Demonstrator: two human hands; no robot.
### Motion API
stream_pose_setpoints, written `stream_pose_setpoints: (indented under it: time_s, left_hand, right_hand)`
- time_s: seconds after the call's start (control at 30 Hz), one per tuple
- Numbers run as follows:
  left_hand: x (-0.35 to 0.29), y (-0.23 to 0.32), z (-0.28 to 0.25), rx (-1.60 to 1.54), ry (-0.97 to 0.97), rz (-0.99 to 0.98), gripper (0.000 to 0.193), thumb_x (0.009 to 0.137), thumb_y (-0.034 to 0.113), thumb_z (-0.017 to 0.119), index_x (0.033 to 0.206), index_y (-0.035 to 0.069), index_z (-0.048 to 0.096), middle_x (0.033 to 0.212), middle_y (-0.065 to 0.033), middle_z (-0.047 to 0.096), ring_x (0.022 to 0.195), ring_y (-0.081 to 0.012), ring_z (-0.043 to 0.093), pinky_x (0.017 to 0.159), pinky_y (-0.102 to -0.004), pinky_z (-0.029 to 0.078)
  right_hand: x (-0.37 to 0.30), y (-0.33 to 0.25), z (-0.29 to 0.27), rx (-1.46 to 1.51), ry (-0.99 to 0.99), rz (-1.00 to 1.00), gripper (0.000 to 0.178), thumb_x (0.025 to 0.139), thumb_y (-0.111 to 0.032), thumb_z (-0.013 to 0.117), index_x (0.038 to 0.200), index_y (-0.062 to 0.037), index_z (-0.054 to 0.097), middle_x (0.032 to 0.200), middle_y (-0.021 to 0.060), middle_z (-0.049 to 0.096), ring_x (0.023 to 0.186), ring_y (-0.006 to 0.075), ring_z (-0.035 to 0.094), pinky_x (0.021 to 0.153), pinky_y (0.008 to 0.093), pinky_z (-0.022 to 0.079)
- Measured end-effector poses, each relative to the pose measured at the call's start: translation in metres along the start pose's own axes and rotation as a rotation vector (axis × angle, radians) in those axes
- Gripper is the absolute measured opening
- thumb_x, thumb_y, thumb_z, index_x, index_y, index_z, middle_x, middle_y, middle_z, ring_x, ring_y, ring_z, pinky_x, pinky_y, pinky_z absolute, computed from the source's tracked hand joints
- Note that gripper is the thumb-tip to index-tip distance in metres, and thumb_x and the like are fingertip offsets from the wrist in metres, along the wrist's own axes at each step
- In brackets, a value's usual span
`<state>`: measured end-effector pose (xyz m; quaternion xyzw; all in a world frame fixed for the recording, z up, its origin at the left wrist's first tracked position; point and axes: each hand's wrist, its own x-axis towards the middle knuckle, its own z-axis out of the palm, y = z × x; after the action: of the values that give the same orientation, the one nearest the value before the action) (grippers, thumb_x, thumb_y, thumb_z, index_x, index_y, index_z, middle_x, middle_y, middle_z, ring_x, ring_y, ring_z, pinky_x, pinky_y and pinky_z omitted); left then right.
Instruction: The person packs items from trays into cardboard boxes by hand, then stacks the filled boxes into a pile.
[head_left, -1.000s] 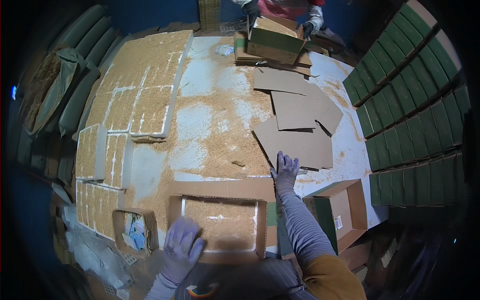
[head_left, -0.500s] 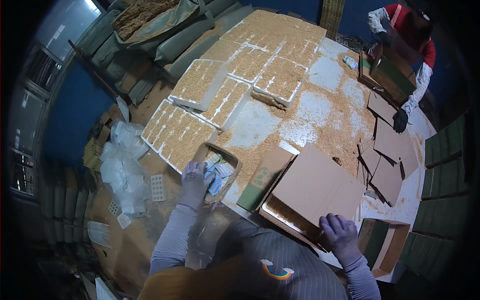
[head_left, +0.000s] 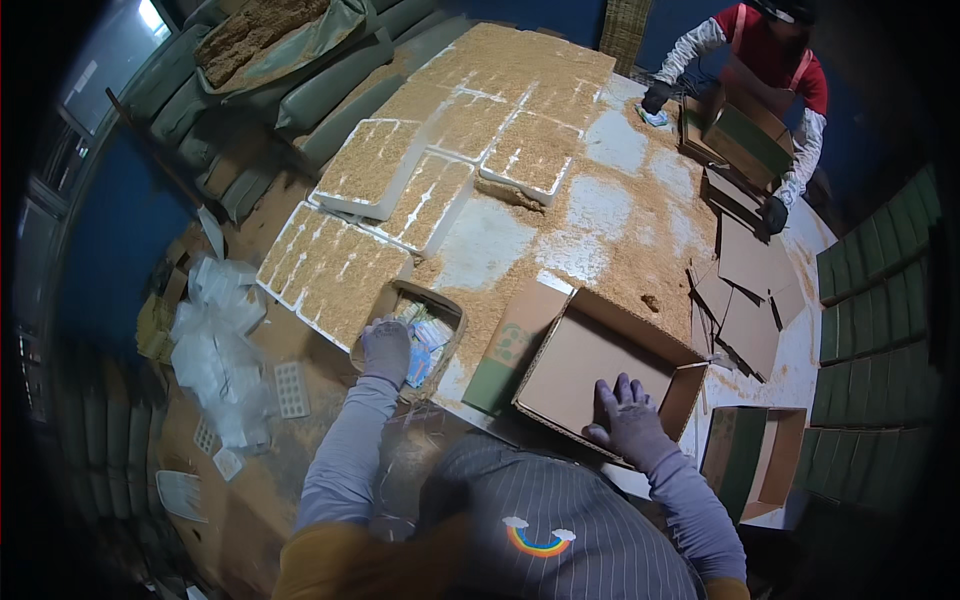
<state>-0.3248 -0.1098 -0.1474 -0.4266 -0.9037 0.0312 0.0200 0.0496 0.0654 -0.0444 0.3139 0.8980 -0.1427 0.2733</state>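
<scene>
My gloved right hand (head_left: 632,422) lies open with spread fingers on a flat cardboard sheet (head_left: 570,370) inside an open cardboard box (head_left: 695,385) in front of me. My gloved left hand (head_left: 386,350) reaches over the near left side of a smaller box (head_left: 455,340); its fingers bend down and are partly hidden, so their grip does not show. Beside that hand, small blue and white packets (head_left: 425,360) lie in the smaller box. A green and brown flap (head_left: 515,345) sticks out left of the larger box.
White foam trays (head_left: 345,265) topped with sawdust cover the table's far left. Flattened cardboard (head_left: 755,270) lies right, and another open box (head_left: 750,465) stands near right. Across the table a co-worker (head_left: 760,70) handles a box. Clear plastic wrap (head_left: 215,350) is piled at left.
The cardboard sheet went from tilted over the larger box to flat inside it, and my right hand moved onto it. My left hand shifted toward the smaller box's left side. The co-worker's hand reached a packet.
</scene>
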Motion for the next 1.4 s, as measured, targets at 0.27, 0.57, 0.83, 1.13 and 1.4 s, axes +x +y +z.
stream_pose_setpoints:
  time_s: [0.27, 0.57, 0.83, 1.13, 1.4]
  left_hand:
    - [0.005, 0.022, -0.084, -0.464, -0.036, -0.182, 0.030, 0.082, 0.036, 0.065, 0.076, 0.007, 0.063, 0.080, -0.0124, 0.062, 0.084, -0.0300, 0.061, 0.074, -0.0424, 0.046]
    - [-0.018, 0.175, -0.168, -0.591, 0.268, 1.058, 0.011, 0.082, 0.019, 0.067, 0.081, 0.009, 0.064, 0.093, -0.0088, 0.064, 0.106, -0.0282, 0.059, 0.093, -0.0380, 0.046]
    - [0.015, 0.137, -0.024, -1.096, -0.781, 0.422, 0.078, 0.090, 0.049, 0.058, 0.141, -0.005, 0.032, 0.138, -0.0211, 0.043, 0.121, -0.0323, 0.049, 0.102, -0.0341, 0.038]
    - [-0.003, 0.178, -0.033, -0.986, -0.531, 0.323, 0.076, 0.077, 0.044, 0.074, 0.126, -0.007, 0.046, 0.114, -0.0244, 0.059, 0.105, -0.0334, 0.059, 0.091, -0.0385, 0.045]
    - [0.034, 0.180, -0.018, -0.857, -0.454, 0.814, 0.060, 0.094, 0.043, 0.055, 0.130, -0.004, 0.047, 0.107, -0.0177, 0.064, 0.094, -0.0270, 0.062, 0.082, -0.0371, 0.050]
  right_hand:
    - [-0.011, 0.026, 0.007, 0.082, 0.137, -0.047, 0.070, 0.087, -0.051, 0.055, 0.141, -0.0096, 0.037, 0.144, 0.0231, 0.035, 0.133, 0.0381, 0.034, 0.107, 0.0463, 0.031]
    - [-0.067, 0.022, -0.029, 0.237, 0.684, -0.240, 0.034, 0.085, -0.026, 0.065, 0.113, -0.0071, 0.059, 0.115, 0.0109, 0.060, 0.109, 0.0289, 0.056, 0.096, 0.0392, 0.044]
    - [-0.026, 0.096, 0.125, 2.330, 0.264, 0.164, 0.078, 0.092, -0.025, 0.061, 0.150, -0.0051, 0.013, 0.128, 0.0070, 0.053, 0.110, 0.0151, 0.054, 0.095, 0.0275, 0.042]
    - [0.000, 0.068, 0.104, 1.545, 0.445, 0.142, 0.092, 0.084, -0.049, 0.063, 0.146, 0.0045, 0.019, 0.148, 0.0226, 0.028, 0.139, 0.0297, 0.026, 0.112, 0.0360, 0.023]
    - [-0.078, 0.027, 0.072, 2.089, 0.744, 0.344, 0.082, 0.084, -0.031, 0.065, 0.147, -0.0002, 0.022, 0.144, 0.0179, 0.037, 0.133, 0.0268, 0.037, 0.108, 0.0354, 0.031]
